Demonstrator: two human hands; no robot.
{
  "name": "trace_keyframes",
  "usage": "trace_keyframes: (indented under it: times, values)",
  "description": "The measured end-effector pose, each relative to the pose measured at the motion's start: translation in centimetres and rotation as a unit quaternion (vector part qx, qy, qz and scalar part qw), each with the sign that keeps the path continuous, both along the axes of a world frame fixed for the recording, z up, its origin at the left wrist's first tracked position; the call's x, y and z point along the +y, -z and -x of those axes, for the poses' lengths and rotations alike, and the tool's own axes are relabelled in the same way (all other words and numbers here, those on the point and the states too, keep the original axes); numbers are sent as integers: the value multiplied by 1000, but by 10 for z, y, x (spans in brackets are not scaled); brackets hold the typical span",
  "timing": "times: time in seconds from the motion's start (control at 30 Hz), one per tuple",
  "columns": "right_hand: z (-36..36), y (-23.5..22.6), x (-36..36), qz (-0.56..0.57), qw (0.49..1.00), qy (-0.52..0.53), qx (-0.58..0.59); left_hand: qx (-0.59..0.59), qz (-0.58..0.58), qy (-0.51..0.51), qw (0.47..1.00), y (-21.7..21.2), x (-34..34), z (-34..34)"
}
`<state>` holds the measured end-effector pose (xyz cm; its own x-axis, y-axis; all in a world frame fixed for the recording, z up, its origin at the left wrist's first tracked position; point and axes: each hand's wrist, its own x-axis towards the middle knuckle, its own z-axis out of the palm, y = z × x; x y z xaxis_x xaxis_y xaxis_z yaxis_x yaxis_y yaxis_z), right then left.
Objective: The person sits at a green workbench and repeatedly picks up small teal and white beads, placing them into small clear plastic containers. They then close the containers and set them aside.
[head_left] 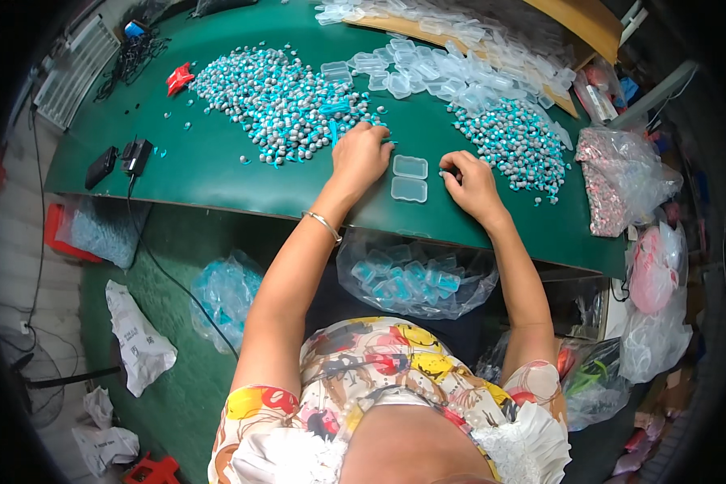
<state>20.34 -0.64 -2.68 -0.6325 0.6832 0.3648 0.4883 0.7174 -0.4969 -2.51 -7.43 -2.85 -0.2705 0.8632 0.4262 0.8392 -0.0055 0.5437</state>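
A small clear plastic case (410,190) lies opened flat on the green table between my hands, its two halves one above the other. My left hand (361,153) is at the right edge of a large heap of small grey-and-teal pieces (278,109). Its fingers are bent together, with a bit of teal at the tips; what they hold is too small to make out. To the right of the case, my right hand (471,187) is closed in a pinch, with a small grey-and-teal piece (443,172) at its fingertips. A smaller heap of the same pieces (520,149) lies just beyond it.
Many clear cases (427,68) are piled at the back. A bag of pink pieces (609,173) sits at the right edge. A red packet (179,79) and black adapter (136,156) lie left. Below the table edge hangs a bag of filled cases (415,278).
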Motion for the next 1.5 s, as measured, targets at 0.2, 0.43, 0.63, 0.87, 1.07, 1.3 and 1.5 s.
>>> trace_keyframes:
  times: [0.2,0.43,0.63,0.87,1.07,1.3,1.5]
  values:
    - [6,1,-6,27,998,9,62,68,7,20,997,-1,11,1]
    - [17,-19,-39,107,988,-71,81,-122,1,123,985,-9,-34,-4]
    - [24,-9,-46,13,997,-70,5,-19,-13,147,989,0,-54,-24]
    - [24,-12,-39,27,995,-99,-8,-38,-31,159,986,-1,-59,-25]
    - [68,-39,-15,-16,992,-118,38,7,15,153,988,-4,-69,-22]
    - [178,-27,-11,-67,988,-36,-136,11,-41,159,986,11,-75,-19]
    - [183,-24,-9,-11,993,16,-113,-10,-41,153,987,12,-78,-17]
